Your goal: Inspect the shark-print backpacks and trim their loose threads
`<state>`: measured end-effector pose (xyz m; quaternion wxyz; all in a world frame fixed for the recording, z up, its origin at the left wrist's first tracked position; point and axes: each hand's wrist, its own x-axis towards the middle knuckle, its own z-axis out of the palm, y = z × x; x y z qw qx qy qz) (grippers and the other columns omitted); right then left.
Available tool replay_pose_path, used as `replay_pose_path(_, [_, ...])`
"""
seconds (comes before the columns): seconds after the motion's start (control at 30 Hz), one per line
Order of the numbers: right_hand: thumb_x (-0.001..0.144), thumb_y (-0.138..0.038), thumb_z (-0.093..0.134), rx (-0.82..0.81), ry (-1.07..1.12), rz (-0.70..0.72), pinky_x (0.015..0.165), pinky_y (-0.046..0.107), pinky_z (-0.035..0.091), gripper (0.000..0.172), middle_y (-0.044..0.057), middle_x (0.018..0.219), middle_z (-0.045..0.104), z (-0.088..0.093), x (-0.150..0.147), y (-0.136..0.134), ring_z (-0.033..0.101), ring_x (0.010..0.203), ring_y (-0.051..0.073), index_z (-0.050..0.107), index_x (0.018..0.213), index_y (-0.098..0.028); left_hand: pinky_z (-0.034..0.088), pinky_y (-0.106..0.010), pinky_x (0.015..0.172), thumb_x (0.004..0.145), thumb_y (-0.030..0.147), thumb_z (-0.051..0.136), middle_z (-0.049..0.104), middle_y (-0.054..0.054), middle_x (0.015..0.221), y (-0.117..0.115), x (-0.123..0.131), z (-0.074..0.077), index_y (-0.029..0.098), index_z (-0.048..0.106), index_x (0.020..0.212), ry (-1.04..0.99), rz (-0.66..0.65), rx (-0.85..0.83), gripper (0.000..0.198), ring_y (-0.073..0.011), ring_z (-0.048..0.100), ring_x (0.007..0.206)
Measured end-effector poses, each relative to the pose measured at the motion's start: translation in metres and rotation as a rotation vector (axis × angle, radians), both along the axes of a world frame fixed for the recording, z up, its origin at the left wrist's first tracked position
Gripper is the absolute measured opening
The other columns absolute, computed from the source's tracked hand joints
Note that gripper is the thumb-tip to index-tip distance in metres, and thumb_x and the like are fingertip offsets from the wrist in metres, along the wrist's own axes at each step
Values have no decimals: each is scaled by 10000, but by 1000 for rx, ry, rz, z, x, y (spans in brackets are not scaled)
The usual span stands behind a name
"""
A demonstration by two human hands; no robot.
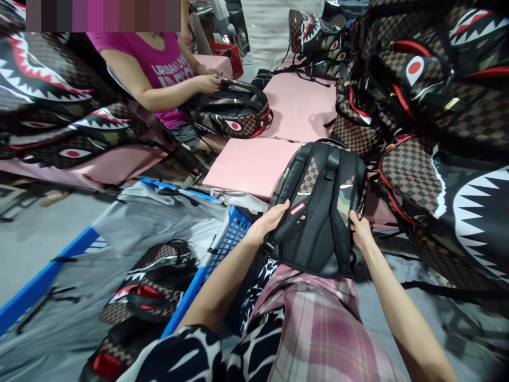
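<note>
A black backpack (314,212) rests partly on my lap and against the pink table edge, its padded back and shoulder straps facing up. Checkered and camouflage patches show beside the straps, and a small red label sits on the left strap. My left hand (274,218) grips the backpack's left side, thumb over the strap near the label. At the right edge, my right hand (361,229) is closed on the backpack's side, close to a metal zipper pull. The fingers of both hands are partly hidden beneath it.
A co-worker in a pink shirt (159,69) handles another backpack (234,116) across the pink table (246,164). Shark-print backpacks (421,175) are piled high at the right, more at the left. Below left, a blue crate (234,228) with a grey liner holds several backpacks.
</note>
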<state>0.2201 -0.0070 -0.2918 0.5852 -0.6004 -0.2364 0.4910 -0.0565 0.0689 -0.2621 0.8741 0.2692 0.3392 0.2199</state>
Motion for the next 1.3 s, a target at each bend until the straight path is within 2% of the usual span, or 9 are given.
replay_pose_path(0.17, [552,-518,741,-62,-8,66,360,209,124,443,-101,472,297,0,-3,-33,205,398,34,451,597,-186,526,-303,770,904,365,406,691,-183,907,-17,-11,4,25,610,1041,78,70,29,419,-221,667,833])
replay_pose_path(0.3, [510,-514,757,-77,23,85,382,208,138,450,-99,485,313,-1,-3,-52,209,411,35,468,601,-182,524,-312,784,890,334,443,695,-156,923,-18,-12,3,50,613,1048,105,65,69,367,-221,661,861])
replay_pose_path(0.67, [435,-485,790,-83,119,62,390,198,97,466,-104,483,300,3,-3,-55,153,414,19,483,583,-167,495,-349,846,886,357,433,698,-124,923,-22,-8,4,98,646,996,176,64,131,354,-225,644,913])
replay_pose_path(0.87, [426,-476,797,-74,124,48,390,194,117,467,-92,480,331,4,-4,-55,183,415,19,469,535,-163,522,-314,789,895,336,414,702,-116,887,-20,-4,9,99,652,943,198,68,103,339,-212,657,866])
replay_pose_path(1.03, [517,-497,756,-43,57,7,390,195,216,407,-73,461,407,13,-9,-65,288,404,43,519,549,-168,524,-254,602,804,443,546,699,-129,821,-51,-9,23,80,642,862,283,42,129,380,-169,651,635])
replay_pose_path(1.1, [566,-485,734,-19,11,-22,452,206,334,358,-40,538,528,20,-11,-67,434,478,80,604,660,-166,466,-210,474,740,498,603,677,-91,645,-64,-16,30,82,630,769,360,32,215,419,-126,585,477])
replay_pose_path(1.17, [590,-461,728,8,-67,-65,606,249,441,394,7,727,646,28,-12,-62,559,660,138,657,844,-168,394,-184,401,712,535,610,626,-50,517,-66,-21,38,91,614,709,441,45,299,444,-97,517,392])
replay_pose_path(1.23, [617,-442,717,56,-158,-101,789,316,456,494,49,962,670,38,-12,-47,589,867,189,639,1027,-177,379,-183,401,692,532,627,638,-42,545,-55,-20,46,105,608,738,475,88,344,430,-93,515,395])
replay_pose_path(1.3, [666,-426,687,145,-231,-125,932,361,398,545,62,1152,615,50,-8,-22,550,1041,213,589,1151,-198,421,-203,459,657,490,671,671,-45,648,-33,-11,53,121,605,820,447,149,358,409,-109,557,461])
